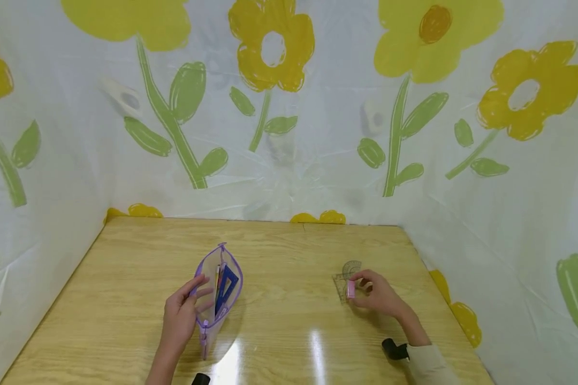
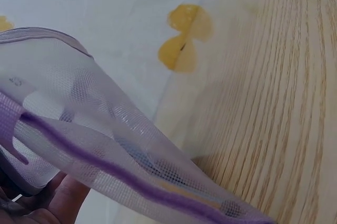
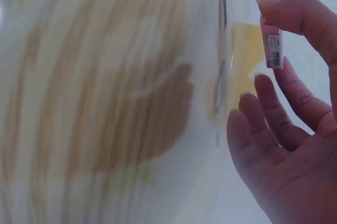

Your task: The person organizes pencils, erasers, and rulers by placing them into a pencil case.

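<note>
Cloth walls [image 1: 289,176] line the left, back and right edges of the desk [image 1: 289,305], with a wide stretch of wood between the hands. Left of centre, the left hand [image 1: 178,315] curls its fingers round the left side of a gaping mesh pouch [image 1: 209,267] holding a blue set square [image 1: 219,305]. Right of centre, near a clear protractor [image 1: 350,267], the right hand [image 1: 378,294] pinches a pink eraser [image 1: 351,289], other fingers spread.

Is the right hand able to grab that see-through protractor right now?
Probably not straight away: the protractor lies close by, but the right hand pinches a small pink block, so its grip looks taken until that is put down.
</note>
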Action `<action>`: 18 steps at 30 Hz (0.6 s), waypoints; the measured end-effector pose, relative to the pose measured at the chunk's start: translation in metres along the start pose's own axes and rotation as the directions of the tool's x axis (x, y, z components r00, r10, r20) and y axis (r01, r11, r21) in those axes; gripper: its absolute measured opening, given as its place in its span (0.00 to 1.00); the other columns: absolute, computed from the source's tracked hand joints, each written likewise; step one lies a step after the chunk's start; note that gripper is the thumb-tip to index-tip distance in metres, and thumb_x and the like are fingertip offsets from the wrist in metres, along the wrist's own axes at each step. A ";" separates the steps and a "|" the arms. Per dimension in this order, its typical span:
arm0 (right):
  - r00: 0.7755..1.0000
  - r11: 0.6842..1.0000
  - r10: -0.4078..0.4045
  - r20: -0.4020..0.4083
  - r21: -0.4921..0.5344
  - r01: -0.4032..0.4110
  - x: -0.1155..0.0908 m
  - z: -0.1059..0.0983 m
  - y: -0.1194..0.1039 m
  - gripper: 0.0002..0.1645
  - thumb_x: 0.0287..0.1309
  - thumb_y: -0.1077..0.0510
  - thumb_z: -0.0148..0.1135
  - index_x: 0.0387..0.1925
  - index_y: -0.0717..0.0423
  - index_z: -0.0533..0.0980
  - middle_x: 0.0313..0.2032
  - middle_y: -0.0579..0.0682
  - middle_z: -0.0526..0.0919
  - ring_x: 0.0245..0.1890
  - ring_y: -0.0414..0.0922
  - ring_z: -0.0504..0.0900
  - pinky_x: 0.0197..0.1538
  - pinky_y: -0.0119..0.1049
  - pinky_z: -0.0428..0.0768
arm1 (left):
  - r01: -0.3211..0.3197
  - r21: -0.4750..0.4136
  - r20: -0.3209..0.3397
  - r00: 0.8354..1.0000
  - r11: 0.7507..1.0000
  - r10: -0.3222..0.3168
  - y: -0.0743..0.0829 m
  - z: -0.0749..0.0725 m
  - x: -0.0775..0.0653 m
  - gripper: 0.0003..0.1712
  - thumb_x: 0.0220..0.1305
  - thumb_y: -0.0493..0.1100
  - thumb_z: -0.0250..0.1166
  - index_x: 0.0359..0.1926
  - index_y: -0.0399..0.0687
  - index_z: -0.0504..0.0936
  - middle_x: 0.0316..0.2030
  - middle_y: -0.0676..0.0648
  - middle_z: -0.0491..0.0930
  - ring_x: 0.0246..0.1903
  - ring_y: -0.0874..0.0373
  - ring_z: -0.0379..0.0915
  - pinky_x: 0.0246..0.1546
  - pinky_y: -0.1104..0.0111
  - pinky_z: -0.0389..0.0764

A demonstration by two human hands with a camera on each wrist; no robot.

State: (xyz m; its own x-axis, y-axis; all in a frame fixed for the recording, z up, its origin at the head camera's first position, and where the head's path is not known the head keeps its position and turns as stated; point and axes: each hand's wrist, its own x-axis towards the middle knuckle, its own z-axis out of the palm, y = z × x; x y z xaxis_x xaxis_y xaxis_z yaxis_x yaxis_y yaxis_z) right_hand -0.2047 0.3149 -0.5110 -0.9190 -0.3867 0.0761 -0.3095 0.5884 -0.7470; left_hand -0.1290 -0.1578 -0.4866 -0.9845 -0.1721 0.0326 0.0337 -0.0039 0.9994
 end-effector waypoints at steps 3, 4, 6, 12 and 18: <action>1.000 1.000 -0.023 0.017 -0.008 0.023 0.004 0.006 -0.008 0.28 0.49 0.59 0.80 0.53 0.57 0.79 0.47 0.52 0.79 0.43 0.51 0.75 0.40 0.36 0.83 | 0.001 -0.001 -0.004 1.000 1.000 -0.001 0.001 0.000 0.001 0.28 0.72 0.25 0.36 0.68 0.23 0.67 0.64 0.26 0.70 0.46 0.72 0.80 0.46 0.71 0.89; 0.999 1.000 -0.028 0.025 -0.004 0.028 0.005 0.008 -0.010 0.28 0.49 0.58 0.80 0.53 0.56 0.79 0.47 0.52 0.79 0.43 0.51 0.75 0.41 0.36 0.83 | -0.001 0.000 -0.003 1.000 1.000 0.001 0.001 0.000 0.000 0.28 0.72 0.25 0.36 0.68 0.23 0.67 0.64 0.26 0.70 0.46 0.72 0.80 0.46 0.71 0.89; 0.998 0.999 -0.044 0.037 -0.001 0.044 0.008 0.013 -0.014 0.28 0.48 0.58 0.79 0.53 0.56 0.80 0.48 0.53 0.80 0.43 0.51 0.76 0.42 0.37 0.84 | -0.001 0.001 -0.004 1.000 1.000 0.001 0.001 0.000 0.000 0.28 0.72 0.25 0.36 0.68 0.23 0.67 0.64 0.26 0.70 0.46 0.71 0.80 0.46 0.71 0.89; 0.994 0.996 -0.089 0.070 0.014 0.088 0.016 0.024 -0.025 0.26 0.49 0.60 0.78 0.52 0.57 0.80 0.48 0.54 0.82 0.43 0.51 0.78 0.42 0.38 0.85 | -0.004 0.001 -0.001 1.000 1.000 0.004 0.001 -0.002 -0.002 0.28 0.72 0.25 0.36 0.68 0.23 0.67 0.64 0.26 0.70 0.46 0.71 0.80 0.46 0.71 0.89; 0.988 0.992 -0.124 0.095 0.036 0.122 0.021 0.033 -0.034 0.25 0.50 0.61 0.78 0.51 0.57 0.80 0.46 0.53 0.82 0.42 0.52 0.78 0.41 0.39 0.86 | -0.011 0.002 0.006 1.000 1.000 0.011 0.001 -0.003 -0.002 0.28 0.72 0.25 0.36 0.69 0.23 0.66 0.64 0.26 0.71 0.46 0.71 0.80 0.46 0.72 0.89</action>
State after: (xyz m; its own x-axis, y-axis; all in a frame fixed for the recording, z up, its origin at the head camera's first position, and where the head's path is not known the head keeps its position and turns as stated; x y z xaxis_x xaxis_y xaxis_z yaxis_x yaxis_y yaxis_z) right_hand -0.2049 0.2632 -0.5061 -0.8461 -0.5225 0.1056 -0.4100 0.5112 -0.7554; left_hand -0.1261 -0.1601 -0.4862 -0.9852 -0.1658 0.0432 0.0438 0.0003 0.9990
